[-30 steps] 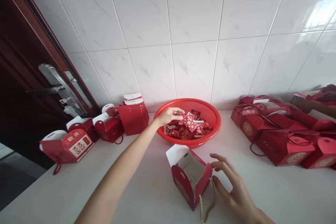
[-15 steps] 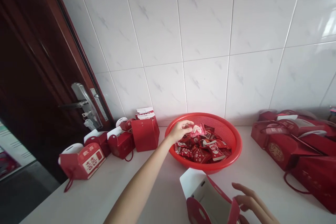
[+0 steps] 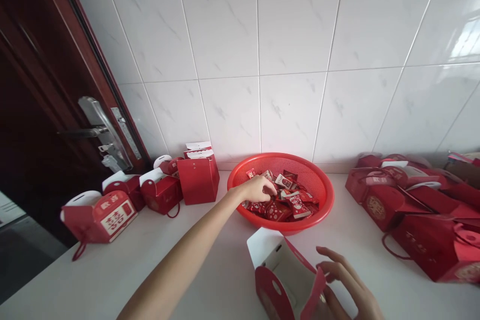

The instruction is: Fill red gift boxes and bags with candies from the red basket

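Reaching forward over the worktop with a straight left arm; dipping the left hand, knuckles up, into sweets in the red basket, with fingers curled down, tips hidden. Impossible to tell whether grasping one. Nearer, holding the right hand low, with fingers slack and parted, at the right edge of an open box, just before the basket.
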